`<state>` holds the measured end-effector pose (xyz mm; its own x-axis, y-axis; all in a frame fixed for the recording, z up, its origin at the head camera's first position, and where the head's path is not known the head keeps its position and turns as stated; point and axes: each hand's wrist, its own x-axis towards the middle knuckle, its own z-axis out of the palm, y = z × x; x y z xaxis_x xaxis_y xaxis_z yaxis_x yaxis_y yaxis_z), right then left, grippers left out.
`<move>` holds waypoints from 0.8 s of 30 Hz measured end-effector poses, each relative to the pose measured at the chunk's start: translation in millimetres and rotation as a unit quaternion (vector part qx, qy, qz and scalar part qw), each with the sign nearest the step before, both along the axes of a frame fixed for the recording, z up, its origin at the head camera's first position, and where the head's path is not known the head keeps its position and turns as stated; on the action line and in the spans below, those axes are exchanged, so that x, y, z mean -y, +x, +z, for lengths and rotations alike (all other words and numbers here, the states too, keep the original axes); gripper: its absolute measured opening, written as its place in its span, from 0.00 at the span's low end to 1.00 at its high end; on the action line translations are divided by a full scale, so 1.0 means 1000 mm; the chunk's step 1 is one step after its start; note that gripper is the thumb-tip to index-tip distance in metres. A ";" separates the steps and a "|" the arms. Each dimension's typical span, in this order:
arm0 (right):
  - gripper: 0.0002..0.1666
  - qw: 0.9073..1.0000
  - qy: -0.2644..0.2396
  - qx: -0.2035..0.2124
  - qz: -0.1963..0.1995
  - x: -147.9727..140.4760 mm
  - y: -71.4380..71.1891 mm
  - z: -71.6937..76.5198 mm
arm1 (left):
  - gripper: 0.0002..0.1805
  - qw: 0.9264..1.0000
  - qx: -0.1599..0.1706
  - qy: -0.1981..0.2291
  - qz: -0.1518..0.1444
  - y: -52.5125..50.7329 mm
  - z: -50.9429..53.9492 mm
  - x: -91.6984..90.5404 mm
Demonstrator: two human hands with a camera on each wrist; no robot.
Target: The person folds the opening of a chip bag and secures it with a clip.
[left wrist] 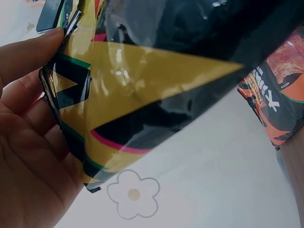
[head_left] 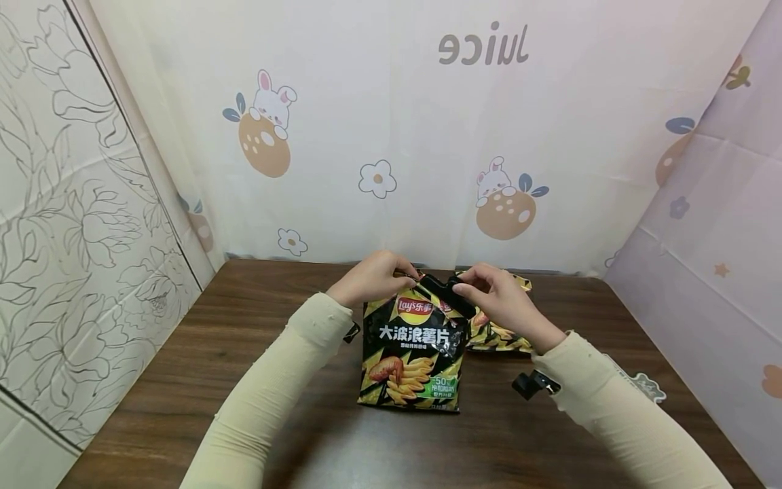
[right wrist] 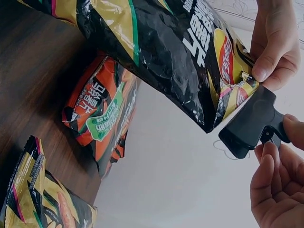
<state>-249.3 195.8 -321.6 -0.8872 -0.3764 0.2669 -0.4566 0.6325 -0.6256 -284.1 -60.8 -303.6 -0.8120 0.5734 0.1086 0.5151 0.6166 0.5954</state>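
Note:
A black and yellow chip bag (head_left: 411,353) stands upright on the table, its top edge folded over. The left hand (head_left: 380,277) pinches the bag's upper left part; in the left wrist view, the thumb and fingers of the left hand (left wrist: 35,109) hold the folded edge. A black clip (head_left: 449,296) lies across the top right of the bag. The right hand (head_left: 502,304) holds the clip's handles between thumb and fingers. In the right wrist view, the clip (right wrist: 249,124) is at the folded top, beside the left hand's fingertips; whether it grips the fold I cannot tell.
Behind and right of the bag lies another black and yellow bag (head_left: 504,339). An orange and black bag (right wrist: 107,104) shows in the right wrist view. A clear-edged flat item (head_left: 647,386) lies at the table's right. Patterned curtains (head_left: 379,122) stand behind the wooden table (head_left: 244,380).

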 end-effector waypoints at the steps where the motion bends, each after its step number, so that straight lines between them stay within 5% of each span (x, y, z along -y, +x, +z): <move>1: 0.13 1.000 0.001 -0.002 0.000 0.000 0.000 0.000 | 0.11 1.000 0.000 0.000 0.000 0.000 0.000 0.000; 24: 0.12 1.000 0.001 0.005 0.010 0.000 -0.006 -0.002 | 0.12 1.000 -0.004 0.013 0.005 0.004 -0.001 -0.003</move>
